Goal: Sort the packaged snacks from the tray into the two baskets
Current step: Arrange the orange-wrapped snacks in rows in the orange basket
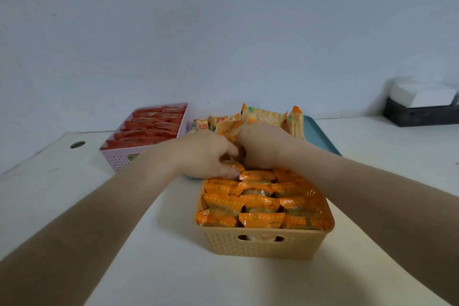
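The left hand (206,154) pinches an orange packet (233,166) between thumb and curled fingers. The right hand (263,146) touches it knuckle to knuckle, fingers curled under; whether it grips anything I cannot tell. Just below both hands sits the orange basket (260,243), packed with matching packets. Beyond the hands, cracker packs (263,117) lie on the teal tray (320,136). Left of the left hand, the pink basket (119,161) holds red packets (154,126) on the desk (149,243).

Near basket (263,246) before tray (320,136), far basket (119,159) left of tray
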`<move>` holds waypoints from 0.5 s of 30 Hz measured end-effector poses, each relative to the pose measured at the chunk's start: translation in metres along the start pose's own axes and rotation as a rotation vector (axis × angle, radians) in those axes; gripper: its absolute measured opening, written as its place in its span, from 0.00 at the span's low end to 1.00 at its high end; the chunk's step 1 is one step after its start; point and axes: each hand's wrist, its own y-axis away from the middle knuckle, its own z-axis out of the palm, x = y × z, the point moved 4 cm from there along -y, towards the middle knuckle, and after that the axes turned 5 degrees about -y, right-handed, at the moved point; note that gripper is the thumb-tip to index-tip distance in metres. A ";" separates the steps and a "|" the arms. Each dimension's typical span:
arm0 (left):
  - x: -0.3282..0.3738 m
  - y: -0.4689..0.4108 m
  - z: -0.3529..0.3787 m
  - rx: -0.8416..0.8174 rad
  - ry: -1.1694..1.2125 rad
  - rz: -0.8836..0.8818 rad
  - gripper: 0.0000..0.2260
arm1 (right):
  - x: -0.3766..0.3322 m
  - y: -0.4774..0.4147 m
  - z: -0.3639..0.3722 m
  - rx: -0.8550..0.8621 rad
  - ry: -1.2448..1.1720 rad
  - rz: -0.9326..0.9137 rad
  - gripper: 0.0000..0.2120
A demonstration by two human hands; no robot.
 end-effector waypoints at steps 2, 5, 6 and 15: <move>-0.001 -0.003 0.003 0.001 -0.065 -0.017 0.15 | 0.000 0.001 -0.001 0.012 -0.013 0.013 0.06; -0.003 -0.004 0.002 0.026 0.003 -0.003 0.13 | -0.001 0.003 0.002 -0.040 0.046 -0.004 0.12; -0.003 -0.004 0.000 0.021 0.043 0.000 0.14 | -0.002 0.002 0.003 -0.060 0.074 -0.009 0.11; 0.008 -0.002 0.001 -0.174 -0.124 -0.083 0.20 | -0.006 0.001 0.002 -0.157 0.053 -0.006 0.14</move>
